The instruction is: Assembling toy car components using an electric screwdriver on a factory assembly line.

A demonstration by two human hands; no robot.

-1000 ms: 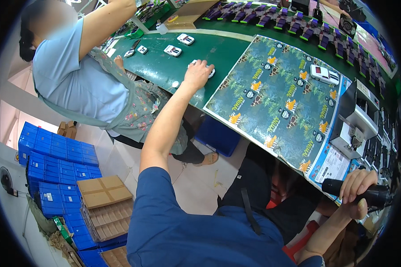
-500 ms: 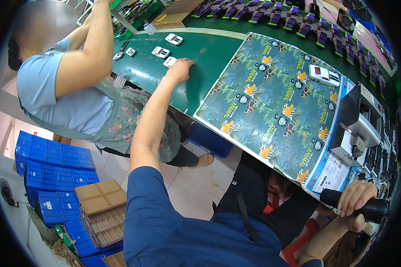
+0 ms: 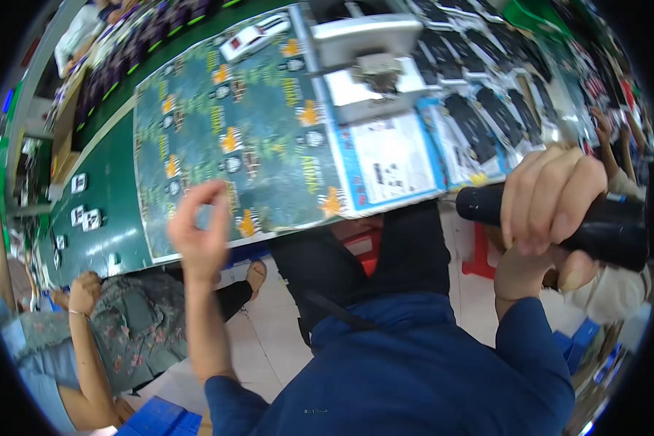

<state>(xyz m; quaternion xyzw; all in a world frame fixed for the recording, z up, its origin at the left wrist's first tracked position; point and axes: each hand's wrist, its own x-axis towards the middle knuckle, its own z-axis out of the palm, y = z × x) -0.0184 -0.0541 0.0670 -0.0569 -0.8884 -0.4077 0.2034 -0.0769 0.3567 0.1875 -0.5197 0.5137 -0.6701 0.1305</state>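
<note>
My right hand (image 3: pixel 552 200) is wrapped around a black cylindrical tool (image 3: pixel 610 229) at the right, held just off the table's front edge; its exact kind does not show. My left hand (image 3: pixel 202 225), slightly blurred, hovers over the front of the patterned mat (image 3: pixel 265 120), thumb and forefinger apart and nothing seen between them. A white toy car (image 3: pixel 256 38) with a red window stands at the mat's far edge. On the green tabletop to the left are several smaller-looking white toy cars (image 3: pixel 91 219).
A silver-and-white bench device (image 3: pixel 374 94) stands right of the mat, behind a printed sheet (image 3: pixel 394 156). Several black parts (image 3: pixel 479 120) lie farther right. A co-worker's hand (image 3: pixel 86 292) is at the table's left edge. Purple-and-green pieces (image 3: pixel 134 54) line the back.
My left hand has let go of a white toy car on the green tabletop and come back over the mat. The view has swung right. My right hand keeps its hold on the black tool.
</note>
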